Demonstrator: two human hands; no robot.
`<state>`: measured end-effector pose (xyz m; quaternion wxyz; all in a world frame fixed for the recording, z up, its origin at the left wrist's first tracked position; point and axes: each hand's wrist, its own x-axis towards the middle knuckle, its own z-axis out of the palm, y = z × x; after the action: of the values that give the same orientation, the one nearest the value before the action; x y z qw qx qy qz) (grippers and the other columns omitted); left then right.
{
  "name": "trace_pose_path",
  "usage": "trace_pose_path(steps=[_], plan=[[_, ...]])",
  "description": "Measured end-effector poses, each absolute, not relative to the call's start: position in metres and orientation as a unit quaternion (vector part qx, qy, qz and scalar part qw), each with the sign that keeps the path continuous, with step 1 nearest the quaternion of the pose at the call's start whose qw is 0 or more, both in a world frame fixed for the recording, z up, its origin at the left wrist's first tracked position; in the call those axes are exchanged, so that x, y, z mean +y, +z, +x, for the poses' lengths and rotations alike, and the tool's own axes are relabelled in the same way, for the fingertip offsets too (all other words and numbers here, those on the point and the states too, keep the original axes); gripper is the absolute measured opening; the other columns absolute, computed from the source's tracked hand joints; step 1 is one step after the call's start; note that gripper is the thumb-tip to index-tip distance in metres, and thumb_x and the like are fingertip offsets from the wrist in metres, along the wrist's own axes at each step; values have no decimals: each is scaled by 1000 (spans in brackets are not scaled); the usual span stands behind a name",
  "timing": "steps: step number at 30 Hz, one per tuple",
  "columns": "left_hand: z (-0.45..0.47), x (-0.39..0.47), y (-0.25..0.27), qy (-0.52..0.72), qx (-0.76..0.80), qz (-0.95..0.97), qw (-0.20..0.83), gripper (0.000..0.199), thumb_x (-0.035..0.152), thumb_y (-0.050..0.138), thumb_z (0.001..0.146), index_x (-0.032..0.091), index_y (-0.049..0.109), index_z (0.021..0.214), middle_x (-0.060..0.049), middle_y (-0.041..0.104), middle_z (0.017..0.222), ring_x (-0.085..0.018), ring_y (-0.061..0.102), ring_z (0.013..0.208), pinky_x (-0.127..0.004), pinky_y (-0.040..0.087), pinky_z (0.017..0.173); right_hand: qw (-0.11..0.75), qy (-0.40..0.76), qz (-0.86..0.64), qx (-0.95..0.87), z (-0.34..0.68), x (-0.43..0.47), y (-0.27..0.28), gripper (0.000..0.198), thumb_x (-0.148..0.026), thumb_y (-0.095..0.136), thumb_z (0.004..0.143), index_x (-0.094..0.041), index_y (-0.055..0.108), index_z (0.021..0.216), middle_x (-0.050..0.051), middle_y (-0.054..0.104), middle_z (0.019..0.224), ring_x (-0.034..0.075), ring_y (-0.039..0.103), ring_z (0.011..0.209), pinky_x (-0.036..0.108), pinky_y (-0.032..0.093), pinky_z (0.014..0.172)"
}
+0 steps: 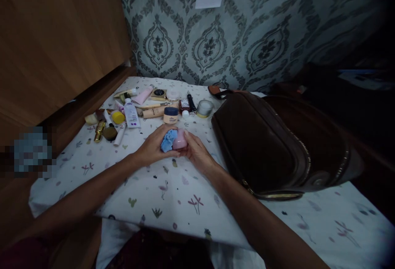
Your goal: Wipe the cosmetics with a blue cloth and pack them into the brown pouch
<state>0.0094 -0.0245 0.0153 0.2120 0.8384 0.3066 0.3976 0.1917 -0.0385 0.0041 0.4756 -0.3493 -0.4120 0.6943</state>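
My left hand (151, 145) is closed around a crumpled blue cloth (168, 140). The cloth presses against the side of a small pink jar (179, 139). Around that jar the fingers of my right hand (199, 151) are closed. Both hands are together just above the patterned white cover, near its middle. Right behind them stands a cream jar with a dark blue lid (170, 115). A lilac and white tube (132, 113) lies to the left of it. Any label on the pink jar is hidden.
Several cosmetics lie at the back left, among them a pink tube (143, 95), a gold compact (158, 94) and a gold lipstick (99, 132). A clear jar (205, 108) stands near a large brown leather bag (262, 145) on the right. A wooden cabinet (61, 38) borders the left.
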Motion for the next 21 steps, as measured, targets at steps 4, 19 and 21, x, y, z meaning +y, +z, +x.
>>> trace_pose_path(steps=[4, 19, 21], plan=[[10, -26, 17, 401, 321, 831, 214, 55, 44, 75, 80, 20, 53, 124, -11, 64, 120, -27, 61, 111, -41, 50, 96, 462, 698, -345, -425, 193, -39, 6, 56, -71, 71, 71, -20, 64, 92, 1, 67, 71, 14, 62, 59, 26, 53, 54], [6, -24, 21, 396, 304, 834, 234, 48, 40, 71, 85, 18, 55, 125, -10, 65, 118, -25, 63, 108, -39, 52, 94, 465, 673, -388, -426, 193, -40, 8, 47, -63, 75, 70, -21, 62, 87, -5, 59, 68, 11, 53, 55, 24, 39, 51], [6, -23, 19, 400, 280, 851, 192, 46, 37, 68, 88, 20, 55, 128, -12, 64, 123, -26, 61, 115, -43, 50, 99, 468, 671, -396, -418, 192, -40, 9, 46, -63, 74, 70, -21, 61, 84, -4, 59, 66, 11, 53, 54, 25, 38, 50]])
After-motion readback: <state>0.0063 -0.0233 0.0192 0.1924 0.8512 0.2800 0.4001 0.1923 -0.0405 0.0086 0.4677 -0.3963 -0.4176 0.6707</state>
